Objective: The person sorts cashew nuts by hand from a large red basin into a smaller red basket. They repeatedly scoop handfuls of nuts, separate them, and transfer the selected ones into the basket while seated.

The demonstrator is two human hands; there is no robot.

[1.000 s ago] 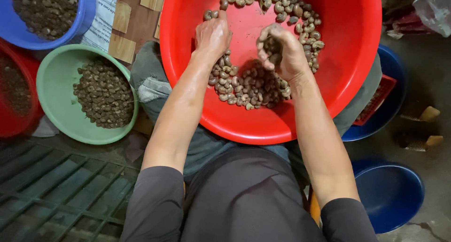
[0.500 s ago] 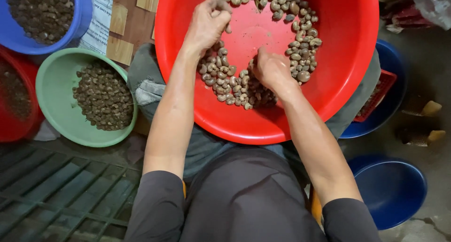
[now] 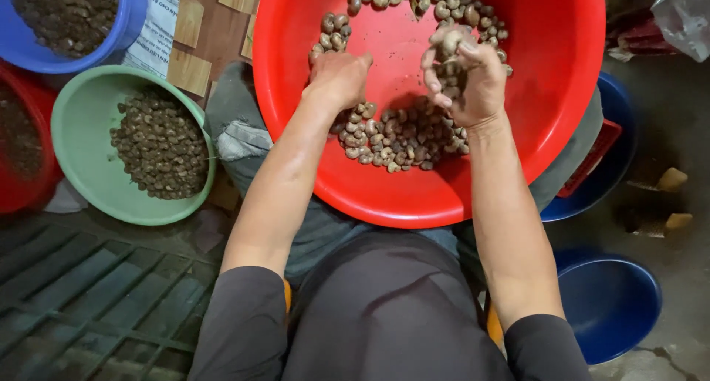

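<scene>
From above the person's lap, the big round red plastic basin (image 3: 562, 129) fills the middle of the view, its far rim cut off by the top edge, so how far the pale brown curved nuts (image 3: 399, 133) spread beyond that edge cannot be made out. Those nuts lie in a loose heap on the basin floor near its close side, with more scattered toward the far side. The left hand (image 3: 339, 78) rests knuckles-up inside the basin, fingers curled under and hidden, so whether it holds anything I cannot tell. Just right of it, the right hand (image 3: 466, 81) is lifted above the heap, fingers bent around a small cluster of nuts. Left of the basin sits a green plastic bowl (image 3: 85, 166) of darker, smaller nuts. Farther left, a blue tub (image 3: 126, 26) and a red tub (image 3: 37, 181) are both cropped, their dark contents hard to identify. Right of the basin, partly hidden beneath it, are blue containers (image 3: 614, 299).
</scene>
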